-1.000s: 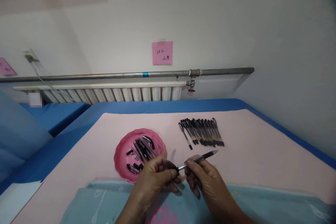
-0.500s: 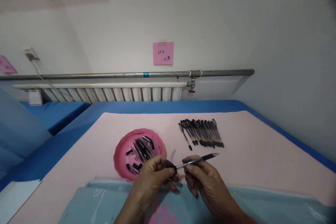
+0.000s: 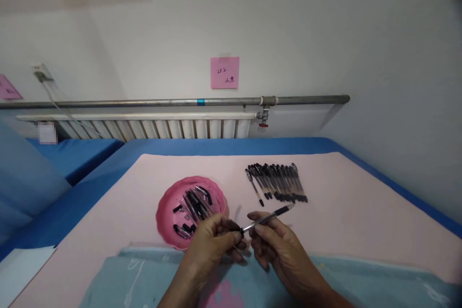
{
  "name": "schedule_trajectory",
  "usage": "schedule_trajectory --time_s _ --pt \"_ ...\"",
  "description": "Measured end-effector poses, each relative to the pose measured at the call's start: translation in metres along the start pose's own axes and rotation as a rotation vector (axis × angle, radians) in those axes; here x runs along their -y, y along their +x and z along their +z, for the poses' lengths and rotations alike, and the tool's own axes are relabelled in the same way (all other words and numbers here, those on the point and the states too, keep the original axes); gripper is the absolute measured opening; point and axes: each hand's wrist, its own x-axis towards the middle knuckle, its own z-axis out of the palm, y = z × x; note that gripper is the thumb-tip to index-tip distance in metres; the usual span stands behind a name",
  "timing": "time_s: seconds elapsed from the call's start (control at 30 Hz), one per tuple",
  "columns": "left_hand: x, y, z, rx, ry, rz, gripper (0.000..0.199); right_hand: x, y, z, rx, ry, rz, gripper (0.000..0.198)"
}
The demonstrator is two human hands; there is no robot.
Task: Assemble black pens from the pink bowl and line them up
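Note:
A clear-barrelled pen (image 3: 269,218) with a dark grip slants between my two hands, its tip up and to the right. My left hand (image 3: 213,240) pinches the dark end of the pen. Thumb and fingers of my right hand (image 3: 277,243) close around the middle of its barrel. Left of my hands, a pink scalloped bowl (image 3: 164,202) holds loose black caps and clear pen parts; my left hand overlaps its near right rim. Beyond my right hand lies a row of capped pens (image 3: 276,183), side by side.
A pink sheet (image 3: 361,211) covers the blue-edged table. Blue-green cloth (image 3: 361,274) lies along the near edge. White paper (image 3: 21,269) is at the lower left. Behind the table are a radiator (image 3: 173,129), a metal pipe (image 3: 151,103) and a pink note (image 3: 224,72) on the wall.
The pen's tip has swung slightly upward and to the left, with my right hand shifting a little along with it. My left hand stays almost where it was.

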Motion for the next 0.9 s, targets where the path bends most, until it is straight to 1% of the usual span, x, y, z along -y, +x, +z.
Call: schedule_trajectory --time_s 0.1,0.2,0.3,0.4,0.53,0.63,0.77,0.9 --pt "-0.001 -0.001 0.001 -0.001 0.008 0.0 0.025 -0.001 0.0 0.001 0.008 -0.024 0.006 0.023" --pt "0.0 -0.001 0.001 0.011 0.035 -0.002 0.024 -0.003 0.001 0.001 -0.019 -0.034 0.013 0.024" --pt "0.001 -0.001 0.001 0.001 0.052 -0.016 0.023 -0.003 0.002 0.001 0.002 0.0 0.018 0.031" --pt "0.002 0.001 0.002 -0.017 0.113 -0.005 0.02 -0.006 0.003 -0.001 0.015 -0.038 0.018 0.027" --pt "0.007 0.003 0.001 -0.038 0.275 0.086 0.01 -0.011 0.005 -0.005 0.011 -0.137 0.001 0.024" --pt "0.01 0.002 -0.001 -0.045 0.451 0.177 0.004 -0.012 0.006 -0.006 0.006 -0.184 -0.013 0.025" --pt "0.009 0.0 -0.003 -0.066 0.731 0.31 0.007 -0.011 0.007 -0.006 -0.015 -0.231 -0.034 0.025" --pt "0.012 0.0 -0.003 -0.065 0.884 0.39 0.007 -0.013 0.009 -0.008 -0.034 -0.264 -0.02 0.027"
